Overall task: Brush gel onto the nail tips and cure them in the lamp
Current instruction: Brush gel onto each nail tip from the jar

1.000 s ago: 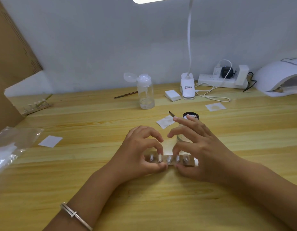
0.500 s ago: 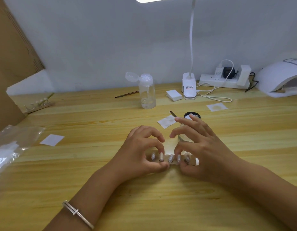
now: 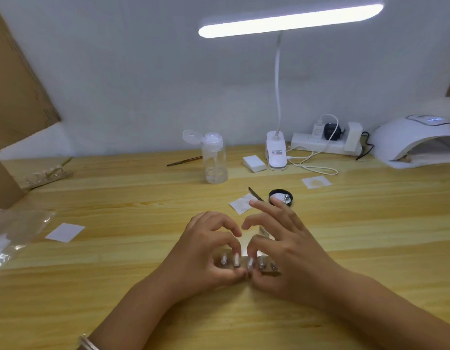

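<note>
- left hand [image 3: 206, 251] and right hand [image 3: 292, 253] are both on the strip [image 3: 269, 272] that carries the nail tips [image 3: 236, 260]. It lies flat at table centre, close to the person.
- left: thumb and curled fingers pinch the strip's left half.
- right: thumb and lower fingers pinch the right end; the upper two fingers are lifted and spread.
- brush [image 3: 255, 194] pokes out past the right fingers; can't tell if it's held or lying there.
- risk: fingertips sit right over the tips, so wet gel could smear or take prints.
- risk: the strip is thin and looks light. An uneven pinch could flex it and pop a tip off.
- risk: open gel jar [image 3: 280, 197] is just behind the right hand and could get knocked on the lift.
- risk: cure lamp [image 3: 415, 142] is far right, well apart, so the carry is long. Tilting the strip may let gel run.
- surface: pale wood table [image 3: 370, 223], with paper wipes scattered on it.
- also on it: clear pump bottle [image 3: 215, 157], plastic bag [image 3: 14, 233] at left.
- room: white wall, lit desk lamp [image 3: 289, 20] overhead, power strip [image 3: 320, 144] at back, cardboard [image 3: 17, 84] leaning at left.
</note>
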Available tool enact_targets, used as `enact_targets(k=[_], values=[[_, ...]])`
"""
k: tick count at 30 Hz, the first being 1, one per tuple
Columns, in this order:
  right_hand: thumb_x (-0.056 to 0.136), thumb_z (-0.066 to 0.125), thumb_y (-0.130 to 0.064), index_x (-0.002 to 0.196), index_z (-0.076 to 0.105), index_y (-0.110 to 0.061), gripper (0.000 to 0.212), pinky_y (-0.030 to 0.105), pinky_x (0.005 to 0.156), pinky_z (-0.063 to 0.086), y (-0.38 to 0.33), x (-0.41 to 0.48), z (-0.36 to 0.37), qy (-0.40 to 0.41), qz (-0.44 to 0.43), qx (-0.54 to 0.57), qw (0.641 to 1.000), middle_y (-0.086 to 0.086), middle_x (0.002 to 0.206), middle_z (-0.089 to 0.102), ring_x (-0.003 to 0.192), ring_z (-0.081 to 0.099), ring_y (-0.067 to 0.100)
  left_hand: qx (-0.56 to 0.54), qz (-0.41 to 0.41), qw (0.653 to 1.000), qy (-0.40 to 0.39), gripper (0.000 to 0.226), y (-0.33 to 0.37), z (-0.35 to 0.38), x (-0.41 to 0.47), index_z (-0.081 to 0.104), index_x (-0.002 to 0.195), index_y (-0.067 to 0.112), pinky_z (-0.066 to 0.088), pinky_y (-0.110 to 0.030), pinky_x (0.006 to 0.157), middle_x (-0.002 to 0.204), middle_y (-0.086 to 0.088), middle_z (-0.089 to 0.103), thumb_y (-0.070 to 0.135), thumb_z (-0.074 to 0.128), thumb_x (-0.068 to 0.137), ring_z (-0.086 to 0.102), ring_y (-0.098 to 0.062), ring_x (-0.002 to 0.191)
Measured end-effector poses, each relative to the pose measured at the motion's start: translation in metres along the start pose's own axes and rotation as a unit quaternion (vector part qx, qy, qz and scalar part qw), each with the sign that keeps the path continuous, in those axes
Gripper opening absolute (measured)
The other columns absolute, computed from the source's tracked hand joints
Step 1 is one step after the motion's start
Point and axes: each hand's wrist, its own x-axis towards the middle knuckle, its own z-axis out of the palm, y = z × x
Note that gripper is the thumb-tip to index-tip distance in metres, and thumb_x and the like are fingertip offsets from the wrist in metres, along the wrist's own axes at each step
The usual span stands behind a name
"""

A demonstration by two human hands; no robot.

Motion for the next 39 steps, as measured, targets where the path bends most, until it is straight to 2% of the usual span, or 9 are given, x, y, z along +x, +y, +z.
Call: enact_targets(k=[8,13,18,20,23,27,31,35,39], values=[[0.075,0.066,-0.032,0.079,0.07,-0.024,0.01,0.046,0.119,0.024,0.001,0.0,0.002,0.006,-0.01,0.016,1.0,-0.003,0.117,0.065,0.141,0.041,0.022,-0.007,-0.001,1.0,-0.005,0.023,0.0,0.0,0.0,0.07,0.078,0.027,0.034,-0.034,0.103,0.107,0.018,0.059,0.042,0.082,0.067,0.052,-0.007,0.116],[0.069,0.08,-0.026,0.078,0.07,-0.024,0.013,0.047,0.116,0.025,0.002,-0.001,0.002,0.001,-0.003,0.034,0.999,-0.003,0.117,0.065,0.141,0.039,0.021,-0.006,-0.004,1.0,-0.001,0.023,0.0,0.001,-0.001,0.071,0.078,0.026,0.033,-0.032,0.103,0.106,0.019,0.059,0.042,0.083,0.066,0.052,-0.006,0.115],[0.077,0.063,-0.031,0.08,0.071,-0.024,0.011,0.046,0.117,0.024,0.001,-0.002,0.0,-0.002,-0.007,0.042,0.999,-0.003,0.117,0.066,0.14,0.041,0.022,-0.003,-0.007,1.0,-0.004,0.023,0.0,0.001,-0.001,0.071,0.078,0.025,0.032,-0.031,0.103,0.106,0.018,0.059,0.039,0.084,0.065,0.052,-0.006,0.114],[0.076,0.069,-0.029,0.081,0.072,-0.024,0.008,0.047,0.117,0.025,0.001,-0.001,-0.001,-0.013,-0.008,0.033,0.999,-0.002,0.119,0.065,0.14,0.043,0.025,-0.006,-0.011,1.0,-0.007,0.022,0.001,0.0,-0.002,0.071,0.078,0.024,0.031,-0.029,0.103,0.106,0.018,0.059,0.038,0.085,0.065,0.052,-0.007,0.115],[0.071,0.077,-0.039,0.096,0.072,-0.024,0.029,0.048,0.121,0.019,0.002,-0.002,-0.009,-0.047,0.004,0.017,0.999,0.0,0.128,0.061,0.147,0.034,0.027,-0.008,-0.015,1.0,-0.013,0.022,0.001,-0.001,-0.003,0.072,0.078,0.024,0.03,-0.028,0.104,0.107,0.017,0.059,0.037,0.085,0.067,0.051,-0.005,0.116],[0.076,0.064,-0.047,0.112,0.067,-0.02,0.045,0.046,0.125,0.012,0.015,-0.002,-0.033,-0.033,0.011,0.042,0.999,-0.001,0.135,0.057,0.151,0.025,0.023,-0.011,-0.028,0.999,-0.026,0.023,-0.002,-0.004,-0.005,0.072,0.077,0.024,0.029,-0.026,0.104,0.108,0.018,0.06,0.038,0.087,0.066,0.049,-0.004,0.118],[0.088,0.054,-0.036,0.098,0.073,-0.012,0.032,0.041,0.113,0.029,0.042,0.001,-0.046,0.077,0.098,0.005,0.992,0.003,0.114,0.067,0.132,0.05,0.029,-0.014,-0.045,0.998,-0.039,0.024,-0.004,-0.005,-0.005,0.071,0.076,0.027,0.027,-0.023,0.104,0.108,0.021,0.058,0.042,0.087,0.066,0.047,-0.002,0.118],[0.084,0.075,-0.012,0.089,0.074,-0.014,0.005,0.045,0.087,0.048,0.068,-0.008,-0.046,0.004,0.113,-0.036,0.993,0.0,0.088,0.07,0.095,0.066,0.031,-0.013,-0.05,0.998,-0.045,0.026,-0.004,-0.006,-0.006,0.07,0.079,0.033,0.024,-0.022,0.104,0.11,0.022,0.057,0.052,0.082,0.066,0.046,-0.002,0.119],[0.076,0.081,0.002,0.091,0.076,-0.013,0.022,0.045,0.079,0.049,0.081,-0.012,-0.034,-0.058,0.103,-0.054,0.992,0.001,0.09,0.073,0.09,0.067,0.032,-0.015,-0.051,0.997,-0.05,0.022,-0.004,-0.006,-0.005,0.067,0.078,0.041,0.023,-0.02,0.105,0.111,0.023,0.056,0.058,0.071,0.065,0.045,-0.002,0.121]])
